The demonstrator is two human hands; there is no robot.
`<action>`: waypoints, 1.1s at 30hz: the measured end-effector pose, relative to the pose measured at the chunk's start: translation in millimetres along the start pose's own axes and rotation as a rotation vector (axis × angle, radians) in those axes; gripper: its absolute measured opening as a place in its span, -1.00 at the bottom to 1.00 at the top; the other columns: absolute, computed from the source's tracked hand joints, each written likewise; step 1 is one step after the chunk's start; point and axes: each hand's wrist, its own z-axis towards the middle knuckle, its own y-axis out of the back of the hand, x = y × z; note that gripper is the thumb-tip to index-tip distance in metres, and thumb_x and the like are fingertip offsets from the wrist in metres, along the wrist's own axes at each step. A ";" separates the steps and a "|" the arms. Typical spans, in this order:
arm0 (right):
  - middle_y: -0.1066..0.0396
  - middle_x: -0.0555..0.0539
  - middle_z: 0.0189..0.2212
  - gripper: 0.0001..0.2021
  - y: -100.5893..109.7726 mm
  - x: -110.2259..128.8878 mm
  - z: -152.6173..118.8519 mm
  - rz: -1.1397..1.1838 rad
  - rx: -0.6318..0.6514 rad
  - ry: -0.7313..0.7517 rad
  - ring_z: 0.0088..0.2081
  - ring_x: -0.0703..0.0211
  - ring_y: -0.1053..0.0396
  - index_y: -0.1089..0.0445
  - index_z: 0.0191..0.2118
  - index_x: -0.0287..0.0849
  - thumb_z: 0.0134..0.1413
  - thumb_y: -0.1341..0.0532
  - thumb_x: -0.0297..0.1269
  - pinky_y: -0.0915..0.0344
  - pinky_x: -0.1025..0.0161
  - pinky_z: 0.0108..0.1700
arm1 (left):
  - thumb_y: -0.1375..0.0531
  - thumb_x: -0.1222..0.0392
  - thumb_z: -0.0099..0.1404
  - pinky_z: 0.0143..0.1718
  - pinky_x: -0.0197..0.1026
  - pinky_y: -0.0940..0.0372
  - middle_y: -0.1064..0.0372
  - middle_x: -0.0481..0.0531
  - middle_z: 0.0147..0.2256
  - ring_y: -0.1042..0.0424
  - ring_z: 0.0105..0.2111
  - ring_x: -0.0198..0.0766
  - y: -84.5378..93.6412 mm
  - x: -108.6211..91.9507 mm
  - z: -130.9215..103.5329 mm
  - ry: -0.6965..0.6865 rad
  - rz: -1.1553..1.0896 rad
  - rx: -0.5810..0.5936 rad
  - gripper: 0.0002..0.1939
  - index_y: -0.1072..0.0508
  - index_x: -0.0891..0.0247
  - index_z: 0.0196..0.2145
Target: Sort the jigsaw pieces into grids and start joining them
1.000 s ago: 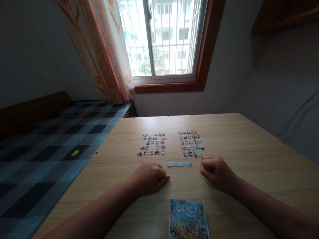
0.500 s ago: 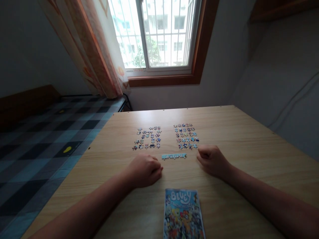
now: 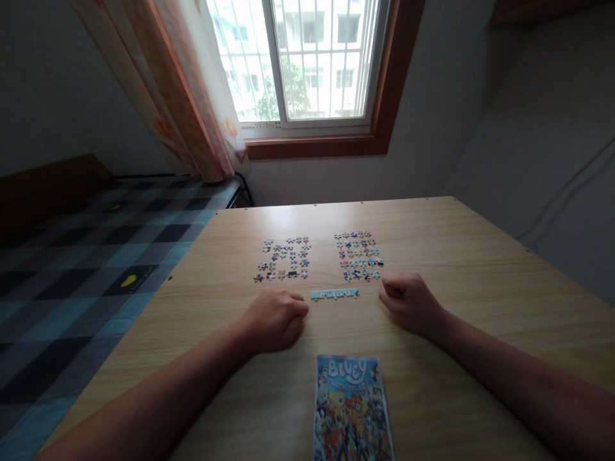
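My left hand [image 3: 276,319] rests on the table as a closed fist, knuckles up, just left of a joined strip of puzzle pieces [image 3: 335,294]. Nothing shows in its fingers. To the right of that strip, my right hand [image 3: 409,301] lies on its side, curled into a fist with nothing visible in it. Its knuckles are close to the near corner of the right group of loose puzzle pieces [image 3: 358,262]. Beyond my left hand is a left group of loose pieces [image 3: 293,264], laid in rough rows. The strip is light blue with pale lettering.
A picture sheet or box marked "Bluey" [image 3: 353,410] lies on the wooden table [image 3: 216,410] between my forearms. Left of the table is a bed with a checked cover [image 3: 72,288]. Behind are a curtain [image 3: 177,96] and a barred window [image 3: 321,64].
My left hand has drawn slightly left, away from the strip, and its thumb is tucked closer. My right hand stays in place. The view has tilted down slightly.
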 end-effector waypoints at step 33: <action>0.16 0.10 -0.65 -0.61 0.6 3.7 -1.0 -0.076 -0.085 -0.051 -0.59 0.40 0.12 0.16 -0.59 -0.16 0.13 -0.09 -0.36 0.12 0.36 -0.54 | -0.01 0.46 -0.02 -0.48 -0.32 -0.06 -0.27 -0.09 -0.57 -0.22 -0.55 -0.37 -13.3 9.7 -4.0 0.018 -0.219 -0.224 -0.84 -0.25 0.24 -0.63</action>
